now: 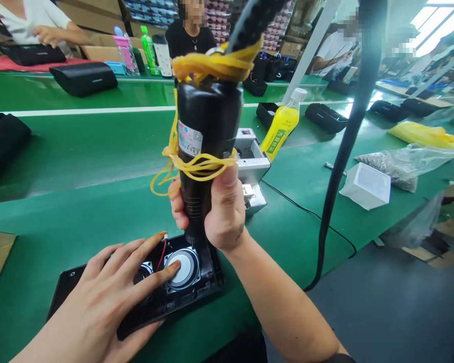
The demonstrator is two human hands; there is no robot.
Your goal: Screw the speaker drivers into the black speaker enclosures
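Observation:
My right hand (227,209) is wrapped round a black electric screwdriver (208,118), held upright with its tip end down at the far edge of a black speaker panel (208,282). Yellow rubber bands (204,166) circle the tool, which has a white label. My left hand (115,285) grips the panel, fingers across its top and thumb under the near edge. One fingertip presses the white cone of a round speaker driver (183,267). A second driver (142,272) is partly covered by my fingers. A red wire (161,254) with a small white connector stands by another fingertip. The screwdriver's bit is hidden.
Behind the tool stand a grey metal device (253,161) and a yellow drink bottle (283,123). To the right are a white box (366,186), a bag of screws (389,169) and a hanging black cable (344,151). Co-workers sit across the green bench (98,151).

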